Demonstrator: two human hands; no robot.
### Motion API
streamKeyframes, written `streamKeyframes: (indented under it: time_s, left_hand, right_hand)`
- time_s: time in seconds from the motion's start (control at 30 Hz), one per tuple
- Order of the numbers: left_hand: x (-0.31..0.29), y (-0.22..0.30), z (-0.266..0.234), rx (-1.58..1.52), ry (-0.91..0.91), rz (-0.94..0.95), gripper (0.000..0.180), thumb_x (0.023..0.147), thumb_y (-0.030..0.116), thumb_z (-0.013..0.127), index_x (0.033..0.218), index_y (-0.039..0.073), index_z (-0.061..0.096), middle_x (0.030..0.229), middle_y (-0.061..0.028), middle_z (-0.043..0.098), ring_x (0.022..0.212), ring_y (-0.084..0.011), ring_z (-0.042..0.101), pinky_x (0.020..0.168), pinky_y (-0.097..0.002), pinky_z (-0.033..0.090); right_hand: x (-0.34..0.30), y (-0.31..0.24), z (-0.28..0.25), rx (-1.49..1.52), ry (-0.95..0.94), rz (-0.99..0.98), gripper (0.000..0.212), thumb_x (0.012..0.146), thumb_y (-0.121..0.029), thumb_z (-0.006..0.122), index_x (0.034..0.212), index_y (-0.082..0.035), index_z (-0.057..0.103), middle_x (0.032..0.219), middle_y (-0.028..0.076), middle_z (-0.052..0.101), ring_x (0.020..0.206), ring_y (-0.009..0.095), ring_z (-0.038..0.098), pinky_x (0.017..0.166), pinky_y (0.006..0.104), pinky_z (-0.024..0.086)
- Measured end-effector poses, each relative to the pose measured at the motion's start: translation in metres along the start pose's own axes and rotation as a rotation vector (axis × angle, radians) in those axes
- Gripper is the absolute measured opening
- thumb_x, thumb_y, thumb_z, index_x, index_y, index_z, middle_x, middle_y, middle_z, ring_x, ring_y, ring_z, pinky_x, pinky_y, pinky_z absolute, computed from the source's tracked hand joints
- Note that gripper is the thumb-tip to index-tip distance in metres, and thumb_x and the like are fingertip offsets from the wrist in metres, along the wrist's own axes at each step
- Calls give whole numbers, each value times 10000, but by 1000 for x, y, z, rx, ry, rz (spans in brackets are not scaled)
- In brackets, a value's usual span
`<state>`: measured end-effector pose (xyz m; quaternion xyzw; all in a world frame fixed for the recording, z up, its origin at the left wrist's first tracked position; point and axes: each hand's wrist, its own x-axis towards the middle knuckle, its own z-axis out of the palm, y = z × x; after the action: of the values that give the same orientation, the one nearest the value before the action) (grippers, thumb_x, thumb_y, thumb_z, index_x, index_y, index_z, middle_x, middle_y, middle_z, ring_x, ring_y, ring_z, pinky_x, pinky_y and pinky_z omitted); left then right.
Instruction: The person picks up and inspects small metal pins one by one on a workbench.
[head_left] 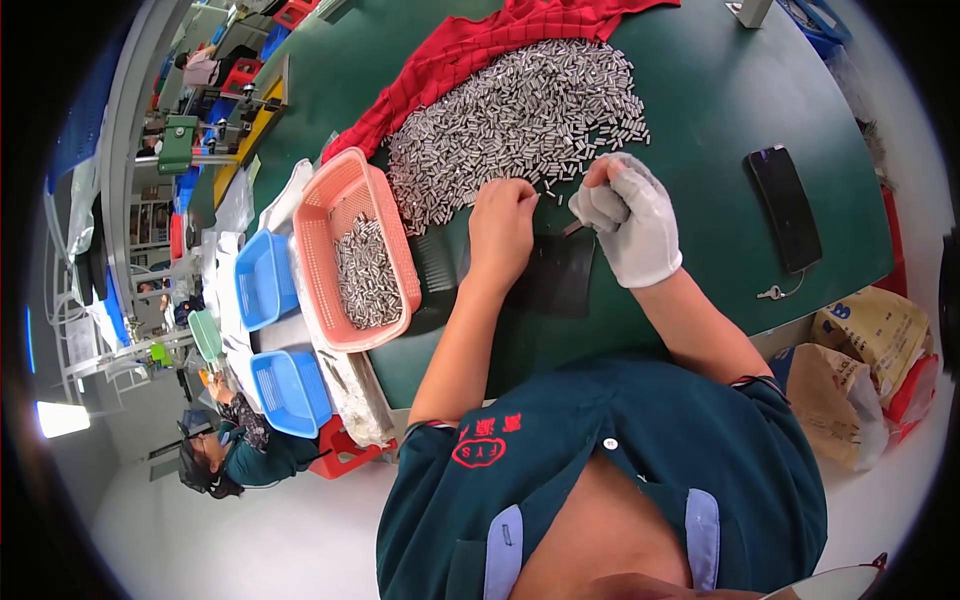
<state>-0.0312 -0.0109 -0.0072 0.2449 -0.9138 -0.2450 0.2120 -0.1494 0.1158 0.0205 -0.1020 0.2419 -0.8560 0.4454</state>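
Note:
A wide heap of small silvery metal pins is spread on the green table. At its near edge is my left hand, bare, its fingers curled together by a few loose pins. What its fingertips hold, if anything, is hidden. My right hand, in a white glove with thumb and finger bare at the tips, is closed to the right of it. A thin brownish piece sticks out from its fingers toward the left; the rest is hidden. A dark flat sheet lies on the table between my forearms.
Left of the heap stands a pink basket part-filled with pins, beside two blue baskets. Red cloth borders the heap's far side. A black phone with a key lies right. A co-worker sits left; sacks stand right.

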Motion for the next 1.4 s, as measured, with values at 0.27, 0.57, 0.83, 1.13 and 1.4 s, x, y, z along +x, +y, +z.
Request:
streamKeyframes:
  time_s: [0.27,0.57,0.83,1.13,1.4]
  left_hand:
    - [-28,12,-25,-1016,16,-168,37,924,26,556,958,23,543,942,-23,556,833,-79,487,750,-204,401]
    - [-42,21,-38,-1099,-9,-110,27,923,13,547,944,24,535,950,-30,547,838,-79,474,759,-207,392]
    - [-74,29,-21,-152,100,-136,80,801,1,626,835,31,560,821,-80,570,776,-254,515,714,-335,417]
    - [-94,22,6,124,155,-41,116,757,3,649,818,46,559,802,-95,562,775,-298,510,725,-394,397]
    - [-95,21,7,111,159,-48,110,763,-5,636,830,43,563,831,-96,574,791,-298,517,737,-389,396]
  right_hand:
    - [-4,2,5,-19,-25,48,222,948,-156,474,798,-5,538,537,-44,294,508,88,267,523,255,243]
    - [-10,10,7,-61,-22,103,216,941,-180,483,807,-18,530,541,-42,306,518,95,286,545,269,275]
    - [-1,16,-2,111,-169,157,527,977,-480,361,803,-28,570,530,-48,256,513,102,239,531,257,236]
    - [-2,32,-13,69,-139,272,556,964,-467,381,679,-26,565,476,-39,260,473,107,232,497,262,206]
    - [-1,35,-13,73,-86,280,557,957,-470,403,674,-18,560,481,-32,284,466,100,237,494,253,212]
